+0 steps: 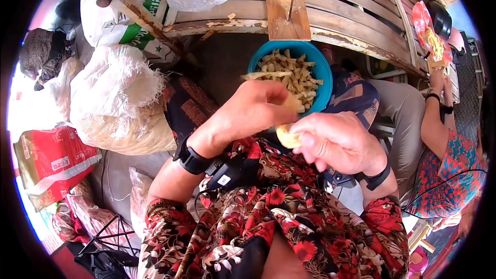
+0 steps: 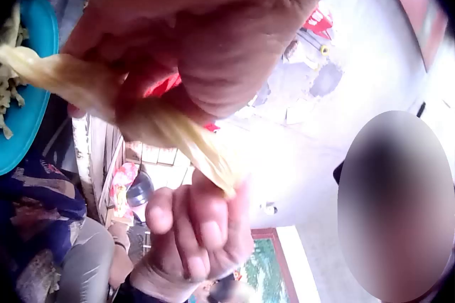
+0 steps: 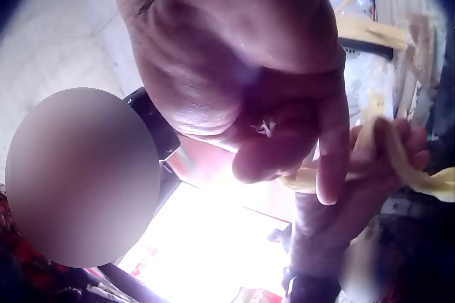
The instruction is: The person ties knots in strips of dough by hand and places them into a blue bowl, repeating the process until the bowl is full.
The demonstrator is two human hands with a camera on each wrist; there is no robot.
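In front of me stands a slatted bench (image 1: 356,8), its wooden slats worn and the paint flaking along its near rail. Under the bench I see dim floor (image 1: 222,54), while to the bench's left strong white light (image 1: 31,106) blots out detail. Beyond its right end I make out a bluish wall (image 1: 460,8). My left wrist view shows, past the bench, a pale grey-patched surface (image 2: 284,154), wall or ceiling, I can't tell, and a green panel (image 2: 269,267) framed in reddish brown.
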